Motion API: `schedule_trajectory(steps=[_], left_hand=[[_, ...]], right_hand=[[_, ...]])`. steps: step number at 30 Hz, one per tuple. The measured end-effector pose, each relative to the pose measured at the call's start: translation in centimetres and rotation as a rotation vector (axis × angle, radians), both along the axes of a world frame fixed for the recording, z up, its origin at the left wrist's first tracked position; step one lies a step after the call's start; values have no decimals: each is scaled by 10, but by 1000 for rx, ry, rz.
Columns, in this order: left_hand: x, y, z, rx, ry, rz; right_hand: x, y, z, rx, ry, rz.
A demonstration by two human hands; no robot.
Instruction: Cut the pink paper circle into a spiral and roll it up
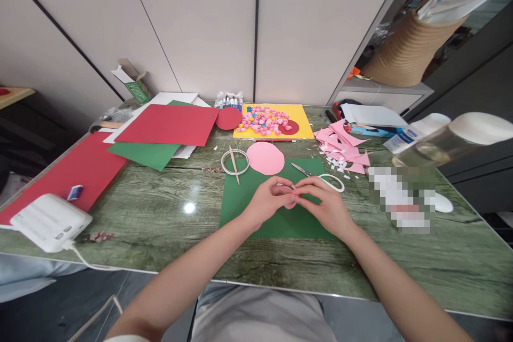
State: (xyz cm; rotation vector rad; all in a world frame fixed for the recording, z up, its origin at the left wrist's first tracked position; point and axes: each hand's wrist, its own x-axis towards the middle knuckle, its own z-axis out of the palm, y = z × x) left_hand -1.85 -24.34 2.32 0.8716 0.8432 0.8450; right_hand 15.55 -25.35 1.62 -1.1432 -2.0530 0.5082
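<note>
Above a green paper sheet [272, 227], my left hand [264, 202] pinches a small curled pink paper piece [290, 204], partly hidden by the fingers. My right hand [327, 207] meets it from the other side, thumb and fingertips closed on the same piece. Just beyond my hands lies a flat round pink paper piece [265, 158] with an uneven edge. White-handled scissors [337, 188] rest behind my right hand, blades pointing left. Left of the pink round, a whitish ring [222, 167] lies across a pointed wooden stick [235, 166].
Many small pink, yellow and blue folded pieces cover a yellow sheet [304, 117]. Pink paper scraps [348, 150] lie at right, near a clear bottle [436, 149]. Stacked red paper [168, 122] and a white power adapter [50, 222] with a cable occupy the left.
</note>
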Motion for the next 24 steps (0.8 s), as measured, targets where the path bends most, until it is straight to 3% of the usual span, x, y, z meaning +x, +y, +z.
schedule_trajectory(steps=[7, 15, 21, 24], left_hand=[[3, -3, -6, 39, -1, -6], [1, 0, -4, -30, -46, 15], [-3, 4, 0, -38, -4, -11], [-2, 4, -1, -26, 9, -20]], right_hand=[[-5, -2, 1, -22, 4, -45], [0, -1, 1, -5, -2, -34], [5, 2, -2, -28, -25, 116], [2, 1, -2, -22, -17, 118]])
